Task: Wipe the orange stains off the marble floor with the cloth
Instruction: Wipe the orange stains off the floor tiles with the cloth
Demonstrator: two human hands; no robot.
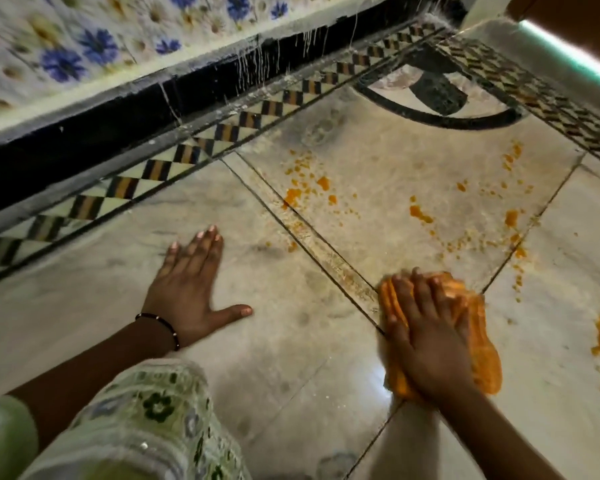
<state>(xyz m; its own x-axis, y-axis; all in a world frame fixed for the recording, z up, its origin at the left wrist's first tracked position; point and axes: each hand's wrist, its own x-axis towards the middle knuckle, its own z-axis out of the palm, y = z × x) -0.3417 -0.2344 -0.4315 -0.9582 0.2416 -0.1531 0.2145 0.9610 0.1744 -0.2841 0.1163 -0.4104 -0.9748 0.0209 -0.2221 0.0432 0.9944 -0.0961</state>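
Right hand (pixel 426 336) flat on top of orange cloth (pixel 478 344), pressing it on marble floor (pixel 291 341). Left hand (pixel 191 289) flat on floor, fingers straight, well apart from cloth. Orange stains (pixel 420 213) dotted beyond cloth, near checkered border (pixel 187 157).

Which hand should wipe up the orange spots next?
The right hand, most likely. It already presses the orange cloth flat on the marble floor, with orange stains just ahead of it. The left hand lies flat on the floor, holding nothing.
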